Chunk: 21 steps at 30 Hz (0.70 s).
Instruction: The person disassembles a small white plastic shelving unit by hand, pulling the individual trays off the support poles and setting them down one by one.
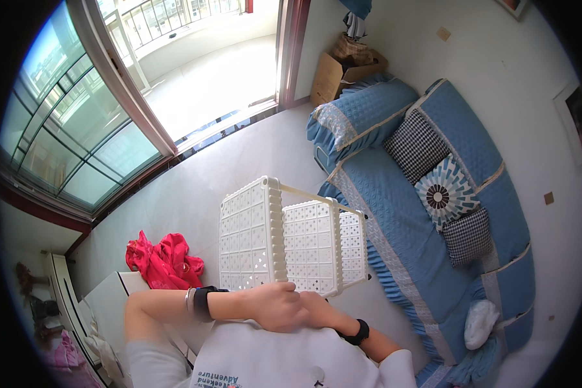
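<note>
My left hand (271, 304) and my right hand (317, 309) are together in front of my white shirt (271, 354). The left hand's fingers are curled, and it partly covers the right hand. Whether either one grips something cannot be seen. Just beyond them is a white plastic three-tier rolling rack (310, 242) with star-shaped holes. It is tilted sideways, its black casters pointing right toward the sofa. My hands overlap its near edge in the picture; I cannot tell whether they touch it. Each wrist wears a black band.
On the right stands a sofa (402, 228) with a blue cover and several cushions. Red fabric (165, 262) lies in a heap at left, beside a white piece of furniture (109, 296). A sliding glass door (87, 126) opens onto a balcony. A cardboard box (327, 77) is in the corner.
</note>
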Each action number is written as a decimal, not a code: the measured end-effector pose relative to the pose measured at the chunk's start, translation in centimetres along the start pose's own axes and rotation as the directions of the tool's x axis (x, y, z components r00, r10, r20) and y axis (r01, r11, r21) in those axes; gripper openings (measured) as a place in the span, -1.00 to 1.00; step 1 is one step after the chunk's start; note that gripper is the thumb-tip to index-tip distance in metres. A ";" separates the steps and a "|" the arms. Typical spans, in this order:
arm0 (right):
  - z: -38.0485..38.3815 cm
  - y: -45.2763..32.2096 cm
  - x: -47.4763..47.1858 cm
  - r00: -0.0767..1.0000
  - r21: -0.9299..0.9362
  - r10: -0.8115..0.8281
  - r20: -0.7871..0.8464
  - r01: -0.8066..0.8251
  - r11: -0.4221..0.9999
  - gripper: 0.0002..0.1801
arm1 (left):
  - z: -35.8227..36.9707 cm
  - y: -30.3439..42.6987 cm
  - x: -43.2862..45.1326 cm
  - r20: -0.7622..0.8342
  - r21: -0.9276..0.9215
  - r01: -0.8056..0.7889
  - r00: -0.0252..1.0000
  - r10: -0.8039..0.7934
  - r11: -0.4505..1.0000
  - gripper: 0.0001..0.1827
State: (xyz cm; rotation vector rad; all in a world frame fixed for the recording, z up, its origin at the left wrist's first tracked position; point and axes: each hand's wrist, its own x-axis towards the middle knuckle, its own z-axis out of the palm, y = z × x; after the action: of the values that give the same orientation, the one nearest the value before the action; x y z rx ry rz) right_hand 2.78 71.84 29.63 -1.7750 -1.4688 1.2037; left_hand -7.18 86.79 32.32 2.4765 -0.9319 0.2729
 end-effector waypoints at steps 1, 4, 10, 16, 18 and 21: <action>-1.2 0.2 1.5 1.000 0.006 0.005 -0.024 -0.005 1.000 -0.74 | -1.2 -2.3 0.3 0.012 -0.002 -0.021 1.000 0.022 1.000 -0.71; -5.0 0.9 4.7 0.996 -0.086 0.064 -0.070 -0.070 0.994 -0.73 | -4.0 -7.6 1.9 -0.019 -0.049 -0.077 0.997 0.076 0.996 -0.72; -14.0 2.2 9.5 0.984 -0.090 0.135 -0.115 -0.146 0.985 -0.70 | -7.4 -18.0 5.9 0.034 -0.036 -0.192 0.981 0.193 0.981 -0.76; -21.5 7.7 14.9 0.976 -0.095 0.121 -0.182 -0.140 0.986 -0.70 | -8.8 -29.2 10.4 0.064 -0.052 -0.255 0.964 0.258 0.966 -0.77; -25.9 9.5 16.6 0.972 -0.125 0.127 -0.197 -0.153 0.980 -0.71 | -9.4 -33.7 12.9 0.064 -0.024 -0.280 0.957 0.281 0.960 -0.77; -32.5 10.8 19.1 0.964 -0.158 0.129 -0.234 -0.168 0.973 -0.71 | -11.1 -39.7 16.6 0.080 0.007 -0.291 0.954 0.289 0.957 -0.78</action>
State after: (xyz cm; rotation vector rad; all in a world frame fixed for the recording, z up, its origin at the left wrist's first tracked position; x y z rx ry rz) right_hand 36.68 91.63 29.83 -2.0979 -1.3660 0.9299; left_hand 31.32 108.86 33.19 2.3765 -1.3344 0.2841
